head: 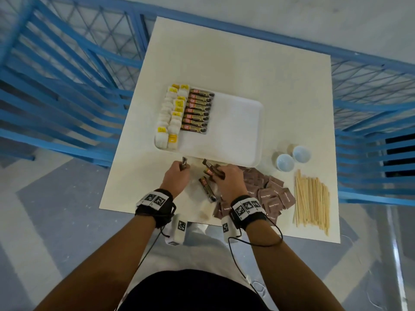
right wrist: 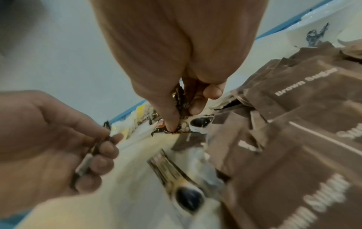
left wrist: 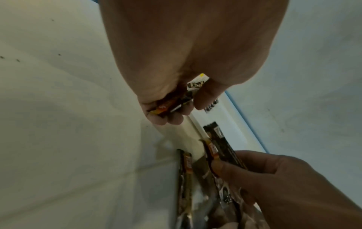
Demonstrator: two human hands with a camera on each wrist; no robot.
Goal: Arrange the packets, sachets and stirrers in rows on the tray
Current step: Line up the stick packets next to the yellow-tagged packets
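Note:
A white tray [head: 238,131] lies mid-table. Its left side holds two rows of white-and-yellow packets [head: 170,115] and a row of brown coffee sachets [head: 197,111]. Just in front of the tray, my left hand [head: 177,178] grips a coffee sachet [head: 184,163], seen edge-on as the sachet [left wrist: 168,105] between its fingers. My right hand [head: 226,180] pinches other coffee sachets [head: 212,169] by one end, shown as sachets [right wrist: 181,99]. One more coffee sachet [head: 207,189] lies loose on the table between my hands. Brown sugar packets [head: 271,196] are heaped right of my right hand. Wooden stirrers [head: 312,200] lie further right.
Two small pale blue cups [head: 292,158] stand right of the tray's near corner. The white table [head: 235,59] is bare behind the tray. Blue railings [head: 67,86] run along both sides and the back. The tray's right half shows bare white.

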